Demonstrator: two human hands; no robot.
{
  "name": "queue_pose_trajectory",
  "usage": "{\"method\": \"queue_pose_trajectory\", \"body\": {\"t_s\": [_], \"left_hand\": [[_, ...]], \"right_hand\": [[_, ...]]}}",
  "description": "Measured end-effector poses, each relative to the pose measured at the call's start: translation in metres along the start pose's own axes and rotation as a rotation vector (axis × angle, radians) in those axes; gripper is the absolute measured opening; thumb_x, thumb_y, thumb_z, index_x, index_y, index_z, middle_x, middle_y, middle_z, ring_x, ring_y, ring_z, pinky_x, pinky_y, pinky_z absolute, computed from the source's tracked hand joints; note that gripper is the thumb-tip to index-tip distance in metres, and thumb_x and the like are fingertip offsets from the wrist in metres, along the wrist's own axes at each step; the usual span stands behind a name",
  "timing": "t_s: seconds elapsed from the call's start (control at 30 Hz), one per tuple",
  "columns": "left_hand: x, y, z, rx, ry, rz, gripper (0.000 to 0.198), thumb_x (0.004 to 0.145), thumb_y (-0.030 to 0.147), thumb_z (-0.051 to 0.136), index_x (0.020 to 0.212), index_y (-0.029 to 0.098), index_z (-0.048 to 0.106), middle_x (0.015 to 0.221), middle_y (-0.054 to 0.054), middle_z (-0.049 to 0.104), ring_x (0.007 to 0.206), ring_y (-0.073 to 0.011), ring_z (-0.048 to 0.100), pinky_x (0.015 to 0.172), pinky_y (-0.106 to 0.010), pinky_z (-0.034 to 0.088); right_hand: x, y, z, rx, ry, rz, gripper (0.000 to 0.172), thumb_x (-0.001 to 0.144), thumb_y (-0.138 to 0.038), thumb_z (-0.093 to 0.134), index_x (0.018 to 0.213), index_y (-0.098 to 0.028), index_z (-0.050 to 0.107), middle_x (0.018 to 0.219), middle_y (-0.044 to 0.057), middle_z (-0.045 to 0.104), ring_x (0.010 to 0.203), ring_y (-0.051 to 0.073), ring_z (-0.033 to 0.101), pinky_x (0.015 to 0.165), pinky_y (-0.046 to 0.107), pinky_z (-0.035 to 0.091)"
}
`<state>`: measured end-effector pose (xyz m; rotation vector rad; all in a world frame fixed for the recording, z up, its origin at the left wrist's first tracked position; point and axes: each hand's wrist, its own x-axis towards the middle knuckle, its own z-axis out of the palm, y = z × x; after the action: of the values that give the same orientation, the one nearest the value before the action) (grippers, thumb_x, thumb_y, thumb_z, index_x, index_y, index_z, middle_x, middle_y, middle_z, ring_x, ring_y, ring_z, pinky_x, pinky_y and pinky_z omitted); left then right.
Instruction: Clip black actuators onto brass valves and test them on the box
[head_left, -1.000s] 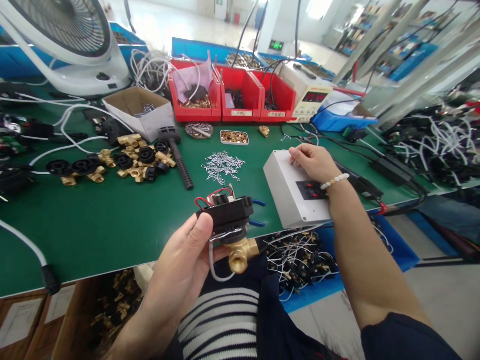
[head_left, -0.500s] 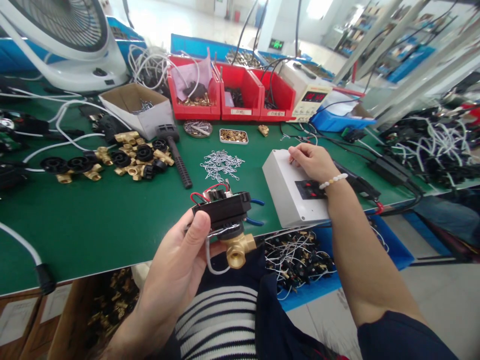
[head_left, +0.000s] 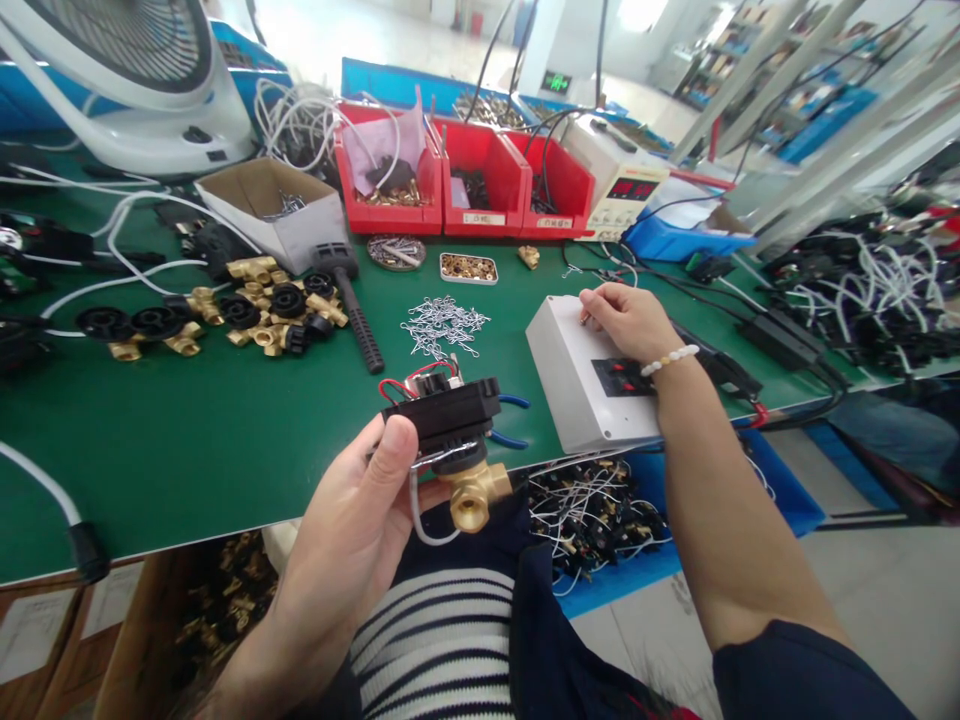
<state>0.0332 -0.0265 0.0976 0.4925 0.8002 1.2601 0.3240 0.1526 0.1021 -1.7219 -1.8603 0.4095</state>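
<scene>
My left hand point(head_left: 352, 515) is closed around a motorized valve point(head_left: 454, 415), its thumb on the black housing. Red wires and parts show on the housing's open top, and a brass body with threaded ports hangs below. A white cable loops under it. Over the grey control box point(head_left: 566, 370), my right hand point(head_left: 634, 322) pinches a small metal toggle switch, mostly covered by the fingertips. Red and black terminals point(head_left: 622, 378) sit on the box near the wrist. Blue-handled pliers point(head_left: 511, 440) lie partly hidden behind the valve.
Metal clips point(head_left: 442, 325) are heaped mid-table, with a tray of brass bits point(head_left: 469, 268) behind. Brass valve bodies point(head_left: 262, 335) and a black rod-like tool point(head_left: 360, 320) lie left. Red bins point(head_left: 480, 225) and a power supply point(head_left: 619, 205) line the back. A blue crate point(head_left: 600, 590) stands below.
Almost nothing has changed. The valve in my left hand has shifted very slightly, and my right hand stays at the switch on the box.
</scene>
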Motion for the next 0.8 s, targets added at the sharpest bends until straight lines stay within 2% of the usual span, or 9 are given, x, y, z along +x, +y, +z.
{"method": "queue_pose_trajectory", "body": {"t_s": [0.17, 0.4, 0.53, 0.63, 0.7, 0.8], "left_hand": [[0.0012, -0.0017, -0.0026, 0.009, -0.010, 0.002, 0.045, 0.086, 0.049, 0.074, 0.113, 0.013, 0.071, 0.100, -0.010, 0.078, 0.088, -0.0212, 0.075, 0.080, -0.027, 0.061], [-0.0001, -0.0028, -0.0097, 0.013, -0.036, -0.009, 0.043, 0.090, 0.049, 0.068, 0.116, 0.014, 0.069, 0.101, -0.009, 0.078, 0.088, -0.0215, 0.074, 0.080, -0.030, 0.062], [-0.0003, -0.0026, -0.0064, -0.014, -0.026, -0.010, 0.043, 0.086, 0.049, 0.073, 0.113, 0.015, 0.071, 0.102, -0.008, 0.078, 0.089, -0.0207, 0.074, 0.081, -0.028, 0.061], [0.0010, -0.0020, -0.0018, -0.078, 0.019, 0.006, 0.034, 0.087, 0.041, 0.075, 0.111, 0.016, 0.072, 0.107, -0.005, 0.077, 0.093, -0.0186, 0.073, 0.082, -0.025, 0.061], [0.0027, -0.0013, -0.0013, -0.114, 0.044, 0.003, 0.028, 0.090, 0.036, 0.071, 0.110, 0.017, 0.072, 0.107, -0.006, 0.077, 0.094, -0.0193, 0.074, 0.082, -0.028, 0.062], [0.0055, 0.0005, -0.0051, -0.162, 0.013, -0.104, 0.029, 0.097, 0.037, 0.060, 0.112, 0.016, 0.072, 0.101, -0.010, 0.078, 0.090, -0.0220, 0.076, 0.080, -0.034, 0.065]], "right_hand": [[0.0006, 0.0025, -0.0001, -0.008, -0.001, -0.012, 0.040, 0.090, -0.050, 0.063, 0.065, -0.019, 0.061, 0.059, 0.001, 0.059, 0.055, 0.014, 0.049, 0.059, 0.027, 0.038], [-0.0004, -0.0039, 0.0010, -0.003, 0.005, 0.038, 0.033, 0.092, -0.034, 0.063, 0.063, -0.019, 0.060, 0.057, -0.001, 0.057, 0.054, 0.013, 0.048, 0.060, 0.027, 0.036], [-0.0001, -0.0026, 0.0006, 0.002, -0.002, 0.023, 0.037, 0.091, -0.043, 0.065, 0.064, -0.019, 0.060, 0.057, 0.000, 0.057, 0.054, 0.014, 0.048, 0.060, 0.027, 0.036], [0.0003, -0.0004, 0.0006, 0.004, 0.004, 0.007, 0.039, 0.090, -0.048, 0.064, 0.064, -0.019, 0.061, 0.057, 0.000, 0.058, 0.054, 0.014, 0.048, 0.058, 0.027, 0.037], [0.0001, 0.0002, 0.0006, -0.003, 0.003, 0.002, 0.040, 0.090, -0.049, 0.062, 0.064, -0.019, 0.060, 0.057, 0.001, 0.058, 0.054, 0.014, 0.048, 0.058, 0.027, 0.037], [-0.0002, 0.0010, 0.0005, -0.022, 0.012, -0.008, 0.042, 0.090, -0.053, 0.061, 0.064, -0.020, 0.061, 0.058, 0.002, 0.059, 0.055, 0.015, 0.050, 0.058, 0.027, 0.038]]}}
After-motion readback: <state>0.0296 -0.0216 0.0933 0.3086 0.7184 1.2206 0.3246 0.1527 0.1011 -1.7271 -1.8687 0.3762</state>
